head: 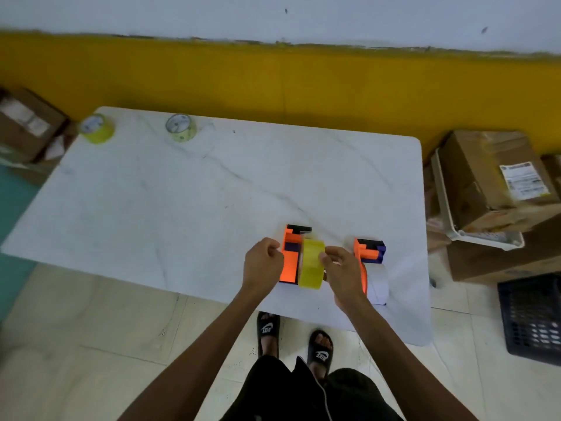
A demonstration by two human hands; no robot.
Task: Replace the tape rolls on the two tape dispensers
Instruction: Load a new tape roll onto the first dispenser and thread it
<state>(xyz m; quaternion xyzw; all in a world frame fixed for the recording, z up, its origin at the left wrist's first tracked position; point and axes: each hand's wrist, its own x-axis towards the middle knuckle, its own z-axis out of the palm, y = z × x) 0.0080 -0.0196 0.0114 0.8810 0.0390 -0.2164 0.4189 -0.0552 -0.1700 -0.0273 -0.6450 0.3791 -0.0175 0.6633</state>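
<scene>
Near the table's front edge, the left hand grips the orange dispenser. The right hand pinches its yellow tape roll. A second dispenser sits just right; two spare rolls stand at the far-left edge, with open tabletop between.

White marble-patterned desk, yellow wall band behind it, cardboard boxes at right, another box at left, dark plastic crate on pale tiled floor
</scene>
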